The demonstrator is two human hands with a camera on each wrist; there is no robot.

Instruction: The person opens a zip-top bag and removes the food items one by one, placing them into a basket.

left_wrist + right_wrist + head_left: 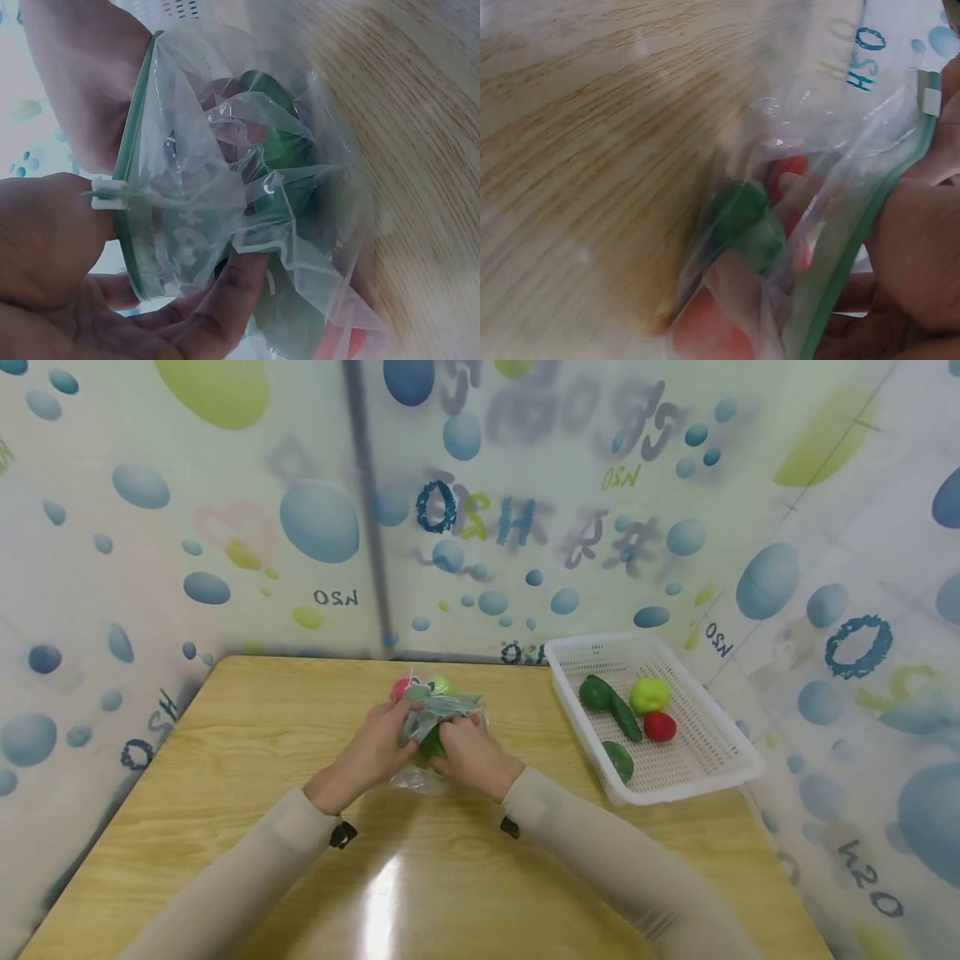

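A clear zip bag [420, 777] with a green zip edge [135, 187] and a white slider [109, 195] lies partly filled on the table, its mouth toward me. With thumb and fingers my left hand [378, 739] grips the mouth at the slider. My right hand [472, 752] reaches in through the mouth, its fingers [731, 281] showing through the plastic around a smooth green vegetable [739, 210]. Red pieces [712, 326] lie beside it in the bag. Pink [401, 689] and light green produce [441, 683] show at the bag's far end.
On the right stands a white perforated basket [712, 760]. It holds a cucumber [626, 717], a round green piece [595, 693], a yellow-green fruit [649, 695], a red fruit [660, 727] and another green piece [619, 762]. A printed curtain [465, 585] hangs behind the wooden table [277, 718].
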